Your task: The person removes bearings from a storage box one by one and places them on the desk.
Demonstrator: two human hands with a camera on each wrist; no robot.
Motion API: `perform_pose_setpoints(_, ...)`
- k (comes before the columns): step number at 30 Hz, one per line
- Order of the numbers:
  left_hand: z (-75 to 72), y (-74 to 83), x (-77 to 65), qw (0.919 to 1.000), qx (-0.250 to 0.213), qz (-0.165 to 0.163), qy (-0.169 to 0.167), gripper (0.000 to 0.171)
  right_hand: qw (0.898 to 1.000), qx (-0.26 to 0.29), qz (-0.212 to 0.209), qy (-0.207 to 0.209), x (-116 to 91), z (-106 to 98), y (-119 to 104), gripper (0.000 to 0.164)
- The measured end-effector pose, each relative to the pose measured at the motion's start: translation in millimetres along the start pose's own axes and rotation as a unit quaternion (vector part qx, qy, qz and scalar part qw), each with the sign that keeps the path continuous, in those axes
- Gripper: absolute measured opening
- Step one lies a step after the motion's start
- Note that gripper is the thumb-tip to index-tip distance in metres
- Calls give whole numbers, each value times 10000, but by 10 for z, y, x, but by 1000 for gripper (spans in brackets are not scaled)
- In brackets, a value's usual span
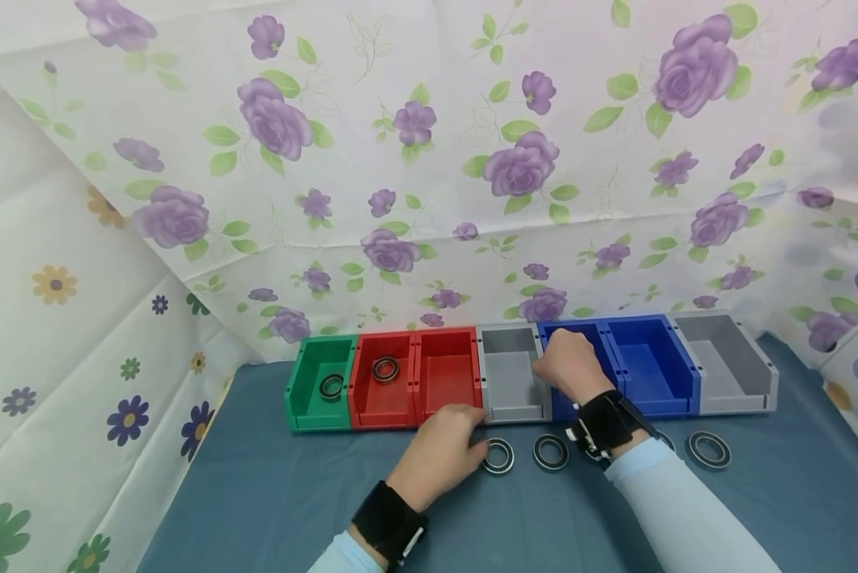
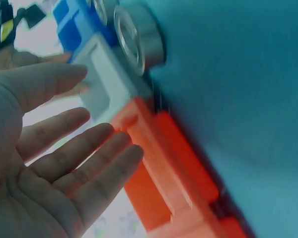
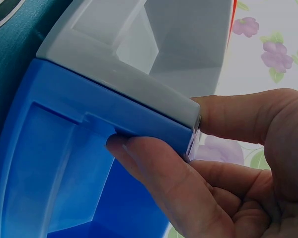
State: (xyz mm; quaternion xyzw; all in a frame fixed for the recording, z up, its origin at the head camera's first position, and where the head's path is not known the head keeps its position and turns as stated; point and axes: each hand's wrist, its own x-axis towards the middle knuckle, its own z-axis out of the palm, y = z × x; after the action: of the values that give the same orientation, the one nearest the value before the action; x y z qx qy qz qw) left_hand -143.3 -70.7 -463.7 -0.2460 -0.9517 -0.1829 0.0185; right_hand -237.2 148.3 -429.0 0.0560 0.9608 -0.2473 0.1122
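Observation:
My right hand (image 1: 574,364) is at the shared edge of the left grey bin (image 1: 511,415) and the left blue bin (image 1: 565,410). In the right wrist view its thumb and fingers pinch the two adjoining walls, the fingers on the blue bin's inner side. The left hand (image 1: 443,450) hovers before the right red bin (image 1: 449,378), its fingers extended and holding nothing in the left wrist view. Close to its thumb lies a ball bearing (image 1: 508,468) on the table. Another bearing (image 1: 550,465) lies between the hands.
Right of the right wrist lie one large bearing (image 1: 708,464) and a partly hidden one (image 1: 666,440). The green bin (image 1: 319,422) and left red bin (image 1: 384,406) each hold a bearing. Another blue bin (image 1: 647,374) and grey bin (image 1: 723,374) end the row, against a flowered cloth (image 1: 429,199).

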Motion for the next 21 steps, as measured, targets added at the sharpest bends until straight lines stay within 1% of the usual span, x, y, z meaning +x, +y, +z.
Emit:
perform_pose_setpoints(3,-110,-96,-9,9990,-155,-71,418,42,10000,25,9,-2,2,7,4,16)
perform_pose_setpoints(7,-253,-225,-15,9946,-312,-235,959,43,10000,24,21,10,3,15,8,16)
perform_pose_setpoints(11,-358,-359,10,9873,-293,-458,1490,43,10000,14,-3,25,1,10,14,18)
perform_pose_setpoints(14,-391,-481,40,9806,-297,-608,1837,44,10000,22,-5,28,2,6,18,18)
perform_pose_setpoints(17,-389,-612,71,9770,-306,-825,1943,46,10000,51,-14,24,-1,6,19,17)
perform_pose_setpoints(21,-350,-764,111,9763,-215,-1288,1724,48,10000,78,-17,12,-4,15,16,17)
